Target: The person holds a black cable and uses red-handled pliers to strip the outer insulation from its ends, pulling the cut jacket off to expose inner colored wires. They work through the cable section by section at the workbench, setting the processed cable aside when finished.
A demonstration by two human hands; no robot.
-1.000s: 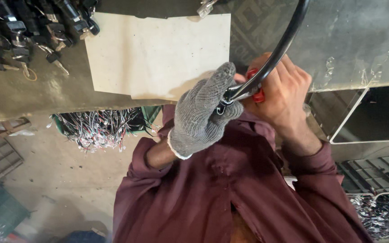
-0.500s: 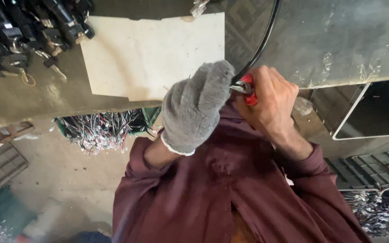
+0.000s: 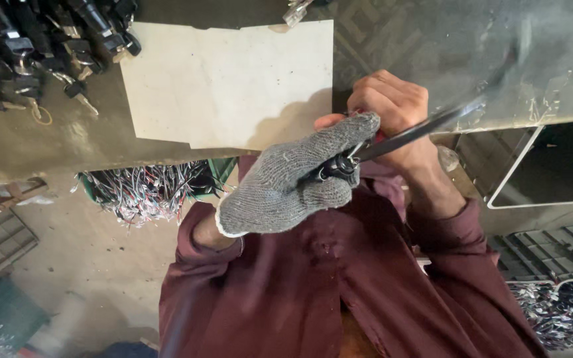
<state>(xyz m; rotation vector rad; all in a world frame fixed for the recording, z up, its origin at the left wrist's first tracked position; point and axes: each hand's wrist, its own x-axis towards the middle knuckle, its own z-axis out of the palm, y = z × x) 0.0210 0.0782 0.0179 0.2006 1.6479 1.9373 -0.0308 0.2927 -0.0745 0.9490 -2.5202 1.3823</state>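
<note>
Pale rectangular board (image 3: pixel 227 83), unmarked, cream-coloured, lying flat on the grey metal bench (image 3: pixel 432 46); all places below are given from this board. Left of the board, at the bench's far corner: a heap of black connectors and keys (image 3: pixel 34 46), some with small metal rings. Just below the board's near edge, under the bench lip: a green bin of loose red, white and black wire ends (image 3: pixel 147 189). Well right of the board: a white-rimmed dark tray (image 3: pixel 552 166), and below that a grey slotted crate (image 3: pixel 552 248) with more wire scraps beside it. Off the board's lower right corner, in front of a maroon shirt (image 3: pixel 339 292): left hand (image 3: pixel 290 185) in a grey knitted glove, closed around the end of a black cable (image 3: pixel 419 129), with a dark fitting showing at the fist. Right hand (image 3: pixel 392 113), bare, just right of the board's edge, closed on a red-handled tool (image 3: pixel 378 136) mostly hidden by the fingers. The cable runs up and right from the gloved fist, crossing the right hand and blurring over the bench. The hands touch.
</note>
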